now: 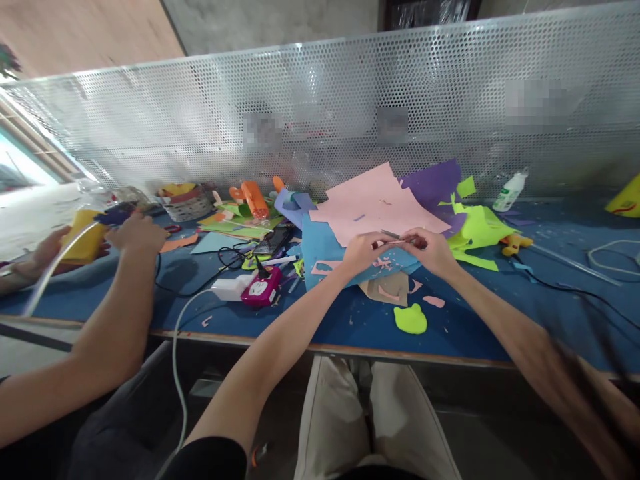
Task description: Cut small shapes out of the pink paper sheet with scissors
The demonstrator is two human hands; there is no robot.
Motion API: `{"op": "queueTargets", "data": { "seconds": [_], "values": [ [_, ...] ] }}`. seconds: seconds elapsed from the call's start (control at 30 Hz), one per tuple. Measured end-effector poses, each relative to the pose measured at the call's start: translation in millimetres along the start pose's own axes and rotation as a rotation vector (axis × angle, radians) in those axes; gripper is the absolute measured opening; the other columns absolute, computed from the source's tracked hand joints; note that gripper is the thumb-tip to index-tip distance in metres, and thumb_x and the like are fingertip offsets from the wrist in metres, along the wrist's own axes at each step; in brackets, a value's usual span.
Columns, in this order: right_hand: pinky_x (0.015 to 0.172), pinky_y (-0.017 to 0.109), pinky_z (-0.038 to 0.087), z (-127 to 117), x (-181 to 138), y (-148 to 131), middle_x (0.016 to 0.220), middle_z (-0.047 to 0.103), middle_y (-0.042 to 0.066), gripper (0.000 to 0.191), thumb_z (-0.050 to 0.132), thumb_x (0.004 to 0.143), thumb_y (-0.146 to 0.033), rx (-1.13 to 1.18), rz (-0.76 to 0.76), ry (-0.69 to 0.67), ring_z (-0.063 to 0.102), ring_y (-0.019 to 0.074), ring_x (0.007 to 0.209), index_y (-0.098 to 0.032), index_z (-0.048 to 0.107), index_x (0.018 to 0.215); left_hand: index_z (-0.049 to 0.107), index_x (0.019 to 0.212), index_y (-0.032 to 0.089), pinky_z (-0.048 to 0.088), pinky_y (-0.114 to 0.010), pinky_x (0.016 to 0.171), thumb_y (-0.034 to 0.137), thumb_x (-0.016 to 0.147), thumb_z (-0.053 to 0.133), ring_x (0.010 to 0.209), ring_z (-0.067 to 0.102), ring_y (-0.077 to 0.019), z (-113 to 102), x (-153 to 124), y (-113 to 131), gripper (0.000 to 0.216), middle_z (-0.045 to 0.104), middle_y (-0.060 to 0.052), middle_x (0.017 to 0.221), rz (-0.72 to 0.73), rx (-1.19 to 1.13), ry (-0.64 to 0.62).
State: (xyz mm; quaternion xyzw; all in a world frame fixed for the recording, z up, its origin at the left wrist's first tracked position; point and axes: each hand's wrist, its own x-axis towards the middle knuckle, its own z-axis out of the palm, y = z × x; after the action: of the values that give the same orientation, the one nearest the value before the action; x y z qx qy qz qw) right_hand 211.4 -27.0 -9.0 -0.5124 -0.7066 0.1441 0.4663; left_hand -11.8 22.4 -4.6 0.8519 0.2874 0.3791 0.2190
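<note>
My left hand [364,251] and my right hand [429,249] meet over the blue table [525,313], fingers closed. My right hand pinches a thin metal tool [395,235], probably small scissors. My left hand pinches a small pink paper piece [383,261] against it. Under them lie a blue sheet [320,250] and a large pink sheet [373,200]. Pink scraps [433,301] and a lime-green cat-head cutout [411,319] lie near the table's front edge.
A co-worker's hands [131,232] at the left hold a yellow sheet [86,235] and a dark purple piece. Purple and lime paper [475,227], a white glue bottle [510,191], a magenta device [261,289] with white charger and cables, a basket [187,203], perforated metal screen behind.
</note>
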Motion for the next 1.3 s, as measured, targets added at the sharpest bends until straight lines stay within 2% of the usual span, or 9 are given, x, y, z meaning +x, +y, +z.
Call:
{"op": "queueTargets", "data": {
  "seconds": [0.07, 0.2, 0.33, 0.47, 0.6, 0.83, 1.07, 1.3],
  "values": [
    [0.061, 0.032, 0.047, 0.1, 0.3, 0.9, 0.078, 0.074, 0.003, 0.037, 0.075, 0.087, -0.057, -0.013, 0.003, -0.017, 0.057, 0.0183, 0.062, -0.023, 0.078, 0.101, 0.083, 0.107, 0.025, 0.050, -0.028, 0.072, 0.046, 0.099, 0.065, 0.073, 0.065, -0.0138, -0.9, -0.5, 0.8, 0.028, 0.081, -0.005, 0.107, 0.016, 0.014, 0.028],
    [0.057, 0.031, 0.040, -0.2, 0.5, 1.3, 0.066, 0.066, 0.001, 0.036, 0.073, 0.089, -0.057, -0.021, -0.007, -0.018, 0.050, 0.0161, 0.057, -0.022, 0.080, 0.092, 0.082, 0.106, 0.025, 0.049, -0.028, 0.072, 0.047, 0.098, 0.066, 0.072, 0.063, -0.0135, -1.8, -0.9, 2.2, 0.028, 0.081, -0.005, 0.107, 0.020, 0.022, 0.041],
    [0.055, 0.031, 0.035, -1.7, -0.3, 2.5, 0.061, 0.061, -0.001, 0.037, 0.073, 0.089, -0.058, -0.022, -0.014, -0.008, 0.046, 0.0148, 0.054, -0.022, 0.080, 0.090, 0.079, 0.117, 0.023, 0.047, -0.026, 0.064, 0.050, 0.098, 0.066, 0.065, 0.059, -0.0116, -1.0, -0.9, 4.5, 0.036, 0.080, -0.007, 0.110, -0.027, -0.096, -0.011],
    [0.056, 0.031, 0.037, -2.6, -1.0, 4.9, 0.067, 0.066, 0.002, 0.039, 0.075, 0.088, -0.060, -0.028, -0.025, -0.011, 0.049, 0.0153, 0.057, -0.021, 0.081, 0.090, 0.079, 0.115, 0.020, 0.045, -0.026, 0.064, 0.050, 0.101, 0.060, 0.068, 0.060, -0.0123, -0.5, -1.1, 5.7, 0.038, 0.080, -0.008, 0.106, -0.018, -0.218, -0.054],
    [0.056, 0.032, 0.038, -2.2, -0.9, 6.2, 0.071, 0.070, 0.003, 0.039, 0.075, 0.088, -0.060, -0.017, -0.034, -0.016, 0.049, 0.0158, 0.057, -0.021, 0.082, 0.091, 0.082, 0.108, 0.019, 0.043, -0.027, 0.063, 0.053, 0.099, 0.063, 0.068, 0.059, -0.0130, 0.2, -1.2, 2.5, 0.040, 0.081, -0.008, 0.101, -0.049, -0.250, -0.014],
    [0.059, 0.033, 0.043, -1.4, 0.1, 8.1, 0.080, 0.076, 0.005, 0.039, 0.074, 0.089, -0.061, -0.024, -0.026, -0.028, 0.054, 0.0179, 0.061, -0.023, 0.082, 0.094, 0.082, 0.108, 0.018, 0.044, -0.026, 0.063, 0.052, 0.098, 0.064, 0.071, 0.062, -0.0135, 2.3, -0.3, -2.2, 0.040, 0.081, -0.008, 0.102, -0.065, -0.285, 0.000],
    [0.060, 0.034, 0.045, -2.3, -1.3, 5.0, 0.082, 0.077, 0.005, 0.039, 0.069, 0.092, -0.061, -0.042, -0.023, -0.040, 0.056, 0.0190, 0.062, -0.023, 0.080, 0.094, 0.082, 0.106, 0.021, 0.048, -0.026, 0.068, 0.051, 0.100, 0.061, 0.072, 0.066, -0.0138, -0.3, -1.1, 0.2, 0.037, 0.081, -0.006, 0.099, -0.047, -0.118, -0.002],
    [0.065, 0.034, 0.049, 1.5, -1.4, 3.8, 0.092, 0.080, 0.007, 0.037, 0.067, 0.094, -0.057, -0.092, -0.094, -0.062, 0.060, 0.0197, 0.067, -0.023, 0.082, 0.096, 0.082, 0.105, 0.024, 0.048, -0.028, 0.071, 0.048, 0.102, 0.060, 0.077, 0.069, -0.0155, -0.6, -0.9, -6.5, 0.033, 0.082, -0.005, 0.099, 0.000, 0.037, -0.076]
  ]
}}
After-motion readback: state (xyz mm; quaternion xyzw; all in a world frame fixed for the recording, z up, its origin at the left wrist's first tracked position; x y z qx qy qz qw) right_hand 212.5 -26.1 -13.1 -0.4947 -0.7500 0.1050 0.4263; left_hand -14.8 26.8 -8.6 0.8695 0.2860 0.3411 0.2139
